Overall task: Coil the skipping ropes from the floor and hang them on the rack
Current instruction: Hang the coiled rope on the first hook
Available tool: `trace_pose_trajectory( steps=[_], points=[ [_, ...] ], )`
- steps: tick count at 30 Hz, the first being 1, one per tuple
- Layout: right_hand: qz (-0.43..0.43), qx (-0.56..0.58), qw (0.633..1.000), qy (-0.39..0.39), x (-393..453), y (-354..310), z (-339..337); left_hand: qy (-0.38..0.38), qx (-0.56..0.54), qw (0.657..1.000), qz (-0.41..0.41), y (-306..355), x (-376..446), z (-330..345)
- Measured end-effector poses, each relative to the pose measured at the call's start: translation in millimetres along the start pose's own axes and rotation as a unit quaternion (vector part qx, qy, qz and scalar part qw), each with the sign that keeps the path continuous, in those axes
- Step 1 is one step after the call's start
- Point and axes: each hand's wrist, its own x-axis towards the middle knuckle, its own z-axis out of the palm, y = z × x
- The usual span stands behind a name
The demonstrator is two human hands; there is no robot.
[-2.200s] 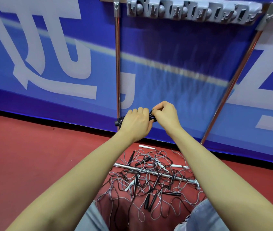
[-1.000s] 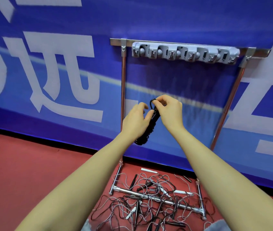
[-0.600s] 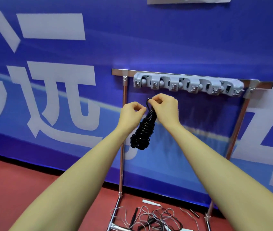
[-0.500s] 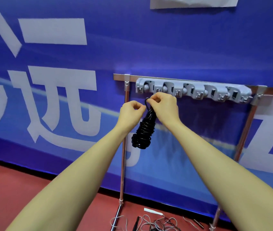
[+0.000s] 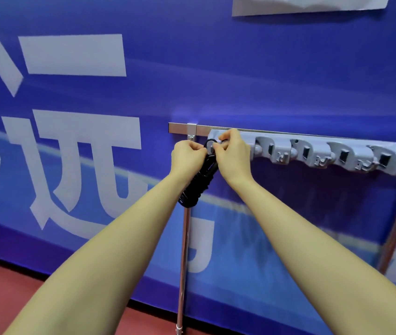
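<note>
**Coiled rope held at the rack's leftmost hook**

Tightly wound black skipping rope bundle [image 5: 198,182], hanging long axis near vertical, tilted slightly so the lower end leans left, in front of the slim chrome upright pole [image 5: 184,250]. Small black loop [image 5: 211,142] at the bundle's top, raised right against the left end of the grey moulded plastic hook strip [image 5: 313,152]; whether already over a hook, cannot tell, since fingers cover that spot. Left hand [image 5: 187,157] just left of the loop, fingers curled, pinching its left side. Right hand [image 5: 233,154] just right of it, fingertips pinching the loop's other side and touching the strip's first hook. Both hands equally near, loop between them, bundle dangling below. Hook lies directly behind and slightly above the loop, so next move likely a short push forward and down. Remaining hooks to the right bare. Blue banner wall [image 5: 264,68] with large white characters behind; red floor [image 5: 3,274] at lower left.
</note>
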Motion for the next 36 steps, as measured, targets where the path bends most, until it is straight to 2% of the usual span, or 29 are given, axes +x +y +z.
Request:
trace_pose_trajectory(
  steps=[8, 13, 21, 24, 30, 36],
  points=[
    [0.020, 0.002, 1.000, 0.007, -14.4, 18.2, 8.1, -0.032, 0.020, 0.999, -0.028, -16.2, -5.8, 7.4],
    [0.022, 0.000, 1.000, 0.001, -23.4, 20.4, 5.3, -0.034, 0.036, 0.999, 0.001, -17.7, -14.9, 4.7],
    [0.043, -0.013, 0.998, 0.038, -89.2, 55.1, -5.2, -0.043, 0.056, 0.997, -0.023, -54.7, -87.7, -6.2],
    [0.103, -0.015, 0.995, -0.010, -127.6, 80.1, -3.3, -0.061, 0.078, 0.994, -0.048, -84.7, -119.9, -5.5],
    [0.185, -0.014, 0.975, -0.120, -205.9, 138.8, 14.3, -0.140, 0.128, 0.970, -0.155, -170.7, -178.8, 8.8],
    [0.269, -0.053, 0.932, -0.237, -287.9, 233.4, 59.5, -0.211, 0.171, 0.930, -0.248, -290.4, -229.9, 37.2]
  ],
)
